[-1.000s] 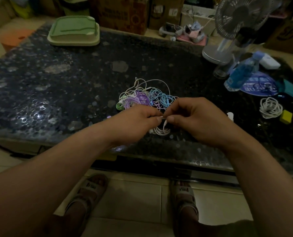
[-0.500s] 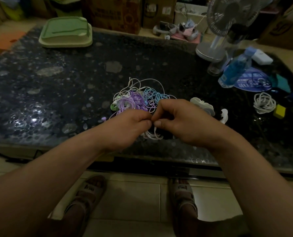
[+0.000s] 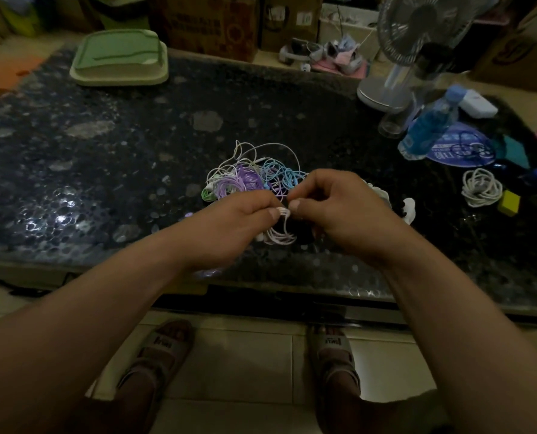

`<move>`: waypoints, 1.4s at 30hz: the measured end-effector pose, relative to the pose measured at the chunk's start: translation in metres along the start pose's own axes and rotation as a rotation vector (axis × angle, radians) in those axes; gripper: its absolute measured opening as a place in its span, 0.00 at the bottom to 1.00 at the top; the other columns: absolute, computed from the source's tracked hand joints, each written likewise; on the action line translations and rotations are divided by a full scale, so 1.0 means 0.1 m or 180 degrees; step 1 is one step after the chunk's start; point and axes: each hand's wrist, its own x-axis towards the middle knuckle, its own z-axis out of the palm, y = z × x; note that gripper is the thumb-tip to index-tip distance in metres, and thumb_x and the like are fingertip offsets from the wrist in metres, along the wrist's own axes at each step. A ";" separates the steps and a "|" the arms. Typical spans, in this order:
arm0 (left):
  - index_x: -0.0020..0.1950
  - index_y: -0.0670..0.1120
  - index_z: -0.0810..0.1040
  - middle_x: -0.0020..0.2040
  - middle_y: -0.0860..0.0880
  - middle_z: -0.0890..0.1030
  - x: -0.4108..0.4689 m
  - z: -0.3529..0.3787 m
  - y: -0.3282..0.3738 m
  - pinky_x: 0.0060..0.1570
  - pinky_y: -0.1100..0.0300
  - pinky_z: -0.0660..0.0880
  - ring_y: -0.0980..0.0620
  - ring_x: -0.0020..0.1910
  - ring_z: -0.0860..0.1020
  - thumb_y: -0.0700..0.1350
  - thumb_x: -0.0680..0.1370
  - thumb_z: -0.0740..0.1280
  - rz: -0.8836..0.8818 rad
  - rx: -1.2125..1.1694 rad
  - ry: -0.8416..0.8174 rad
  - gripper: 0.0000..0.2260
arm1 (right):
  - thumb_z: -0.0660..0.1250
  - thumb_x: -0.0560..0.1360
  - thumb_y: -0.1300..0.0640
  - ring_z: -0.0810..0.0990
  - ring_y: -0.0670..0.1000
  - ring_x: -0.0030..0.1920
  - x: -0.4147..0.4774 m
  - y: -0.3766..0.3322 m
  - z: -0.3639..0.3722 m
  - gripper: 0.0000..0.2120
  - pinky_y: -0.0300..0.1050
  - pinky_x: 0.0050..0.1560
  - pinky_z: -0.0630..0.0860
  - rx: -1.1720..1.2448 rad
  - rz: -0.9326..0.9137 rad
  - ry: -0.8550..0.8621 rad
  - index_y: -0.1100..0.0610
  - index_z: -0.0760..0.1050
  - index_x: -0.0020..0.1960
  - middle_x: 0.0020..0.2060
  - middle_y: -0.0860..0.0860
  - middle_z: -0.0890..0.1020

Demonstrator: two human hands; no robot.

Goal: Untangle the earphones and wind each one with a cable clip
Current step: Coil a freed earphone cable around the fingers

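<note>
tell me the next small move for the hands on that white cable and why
Probably hold the white cable coil pinched in the left hand and send the right hand to the white clip-like piece just beside it: both hands pinch the coil's top, and its loops hang gathered below.

Fan (image 3: 417, 26) cut by top edge, white clips (image 3: 408, 205) half behind right hand (image 3: 339, 214)

Dim, underexposed. Glare patch on table (image 3: 60, 211) near its left edge. Wide-angle bending at frame edges; soft detail.
</note>
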 end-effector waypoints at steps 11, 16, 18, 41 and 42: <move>0.55 0.52 0.80 0.41 0.48 0.80 -0.03 0.02 0.05 0.41 0.53 0.73 0.56 0.38 0.75 0.48 0.82 0.70 0.0100 -0.0066 0.0078 0.04 | 0.73 0.79 0.59 0.82 0.43 0.36 -0.01 -0.02 0.02 0.02 0.36 0.36 0.77 -0.0013 -0.0083 0.0136 0.53 0.82 0.50 0.41 0.51 0.86; 0.55 0.53 0.81 0.46 0.42 0.83 -0.02 0.03 0.03 0.43 0.48 0.74 0.50 0.41 0.77 0.45 0.80 0.70 0.0072 -0.0215 0.0031 0.05 | 0.74 0.78 0.59 0.87 0.51 0.44 0.00 -0.04 0.03 0.05 0.52 0.48 0.85 0.0047 -0.0098 0.0220 0.52 0.81 0.53 0.43 0.52 0.86; 0.54 0.52 0.81 0.43 0.46 0.82 -0.02 0.01 0.02 0.44 0.52 0.73 0.52 0.41 0.77 0.44 0.80 0.69 -0.0004 -0.0455 0.0013 0.06 | 0.75 0.78 0.59 0.87 0.53 0.45 0.00 -0.05 0.01 0.05 0.55 0.50 0.85 0.0226 -0.0085 0.0230 0.54 0.82 0.52 0.43 0.54 0.87; 0.56 0.45 0.81 0.34 0.56 0.80 0.04 -0.03 0.03 0.31 0.68 0.70 0.61 0.32 0.75 0.37 0.82 0.64 -0.0248 -0.0880 0.0091 0.08 | 0.71 0.80 0.62 0.87 0.54 0.49 0.05 0.03 0.08 0.04 0.49 0.53 0.85 0.0501 -0.0193 0.0104 0.58 0.83 0.54 0.46 0.54 0.87; 0.56 0.45 0.81 0.34 0.55 0.81 0.04 -0.03 0.03 0.31 0.68 0.71 0.60 0.33 0.75 0.38 0.82 0.64 -0.0266 -0.0878 0.0124 0.07 | 0.71 0.80 0.62 0.87 0.55 0.49 0.05 0.03 0.09 0.04 0.49 0.53 0.84 0.0543 -0.0168 0.0093 0.59 0.83 0.54 0.46 0.55 0.87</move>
